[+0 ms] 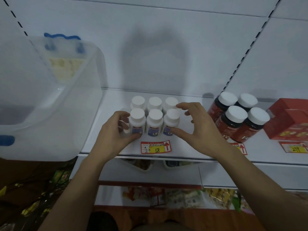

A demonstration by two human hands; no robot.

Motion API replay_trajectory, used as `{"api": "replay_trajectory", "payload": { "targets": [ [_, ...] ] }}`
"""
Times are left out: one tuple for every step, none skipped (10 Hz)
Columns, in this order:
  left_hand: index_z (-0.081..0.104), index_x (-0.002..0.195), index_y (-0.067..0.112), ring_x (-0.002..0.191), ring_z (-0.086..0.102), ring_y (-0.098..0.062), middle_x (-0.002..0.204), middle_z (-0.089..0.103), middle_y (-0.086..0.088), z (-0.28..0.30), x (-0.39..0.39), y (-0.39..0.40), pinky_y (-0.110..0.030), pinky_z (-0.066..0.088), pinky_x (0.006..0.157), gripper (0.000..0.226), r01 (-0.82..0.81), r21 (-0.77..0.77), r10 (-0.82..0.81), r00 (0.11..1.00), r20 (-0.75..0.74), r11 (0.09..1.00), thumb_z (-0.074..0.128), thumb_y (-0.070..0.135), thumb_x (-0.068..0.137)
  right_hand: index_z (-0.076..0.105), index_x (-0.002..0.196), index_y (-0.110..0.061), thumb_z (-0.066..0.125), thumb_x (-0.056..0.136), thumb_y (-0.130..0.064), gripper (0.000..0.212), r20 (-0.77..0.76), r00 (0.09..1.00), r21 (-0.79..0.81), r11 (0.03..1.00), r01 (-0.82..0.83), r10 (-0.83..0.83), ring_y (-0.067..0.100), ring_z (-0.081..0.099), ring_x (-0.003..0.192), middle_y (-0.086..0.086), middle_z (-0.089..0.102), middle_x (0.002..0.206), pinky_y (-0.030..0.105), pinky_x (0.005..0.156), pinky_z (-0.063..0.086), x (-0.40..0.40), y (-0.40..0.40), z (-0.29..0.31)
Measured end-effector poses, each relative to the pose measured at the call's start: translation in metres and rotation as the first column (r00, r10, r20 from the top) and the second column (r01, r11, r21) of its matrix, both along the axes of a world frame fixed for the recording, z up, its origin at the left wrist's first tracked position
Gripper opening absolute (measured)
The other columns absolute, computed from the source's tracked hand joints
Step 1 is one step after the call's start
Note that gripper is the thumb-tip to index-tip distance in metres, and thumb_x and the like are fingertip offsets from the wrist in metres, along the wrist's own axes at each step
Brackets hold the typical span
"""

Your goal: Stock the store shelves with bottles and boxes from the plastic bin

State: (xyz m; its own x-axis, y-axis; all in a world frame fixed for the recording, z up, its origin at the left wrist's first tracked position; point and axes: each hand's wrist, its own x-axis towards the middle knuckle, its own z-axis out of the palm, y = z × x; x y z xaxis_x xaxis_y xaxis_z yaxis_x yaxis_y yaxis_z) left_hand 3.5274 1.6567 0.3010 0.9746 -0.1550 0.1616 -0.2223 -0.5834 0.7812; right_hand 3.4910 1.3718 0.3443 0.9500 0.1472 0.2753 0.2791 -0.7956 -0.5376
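White caps everywhere at the centre of the frame: six small white bottles (154, 115) stand upright on the white shelf (106, 130), two rows of three, packed tight and touching, blue-and-white labels facing me. My left hand (115, 130) comes in from the lower left and cups the left end of the front row; the thumb presses low on the front-left bottle's label and the curled fingers wrap round its left side, so I'm gripping that bottle. My right hand (193, 125) arches over the right end of the group, fingers spread and bent like a claw. Its thumb tip touches the lower label of the front-right bottle, and the forefinger reaches to the cap of the back-right one; the remaining fingers hang off to the right, holding nothing.

Just below the bottles, on the shelf's front lip, sits a red and yellow price tag (155, 147) with a red arrow. Over at centre right, four dark bottles with red labels and white caps (236, 117) stand in a square cluster, near my right hand but apart from it. A red box (288, 120) rests at the right edge, just beside them.

Filling the upper left and left of the frame, the clear plastic bin (50, 97) with blue handles sits on the same shelf, well apart from the white bottles. Lower shelves at the bottom hold colourful packets, too blurred to name.
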Motion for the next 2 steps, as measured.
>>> {"api": "replay_trajectory", "payload": {
  "targets": [
    [0.049,0.126,0.03,0.098,0.06,-0.004,0.111,0.06,0.013,0.0,-0.013,0.002,-0.021,0.049,0.083,0.069,-0.052,-0.025,0.053,0.998,0.018,0.998,0.086,0.046,0.07,0.033,0.149,-0.033,0.061,0.083,-0.068,0.08,-0.004,1.0,-0.008,1.0,-0.02,0.02,0.005,0.043,0.13,-0.013,0.038,0.145,0.029,0.104,0.044,-0.012,-0.008,0.008],
    [0.05,0.128,0.025,0.103,0.059,-0.004,0.115,0.06,0.01,-0.003,-0.033,0.0,-0.024,0.049,0.088,0.066,-0.12,-0.051,0.123,0.99,0.073,0.991,0.074,0.055,0.074,0.024,0.155,-0.031,0.057,0.085,-0.066,0.085,-0.023,1.0,-0.013,1.0,-0.012,0.012,0.007,0.037,0.138,-0.011,0.032,0.154,0.032,0.111,0.04,-0.028,-0.019,0.012]
  ]
}}
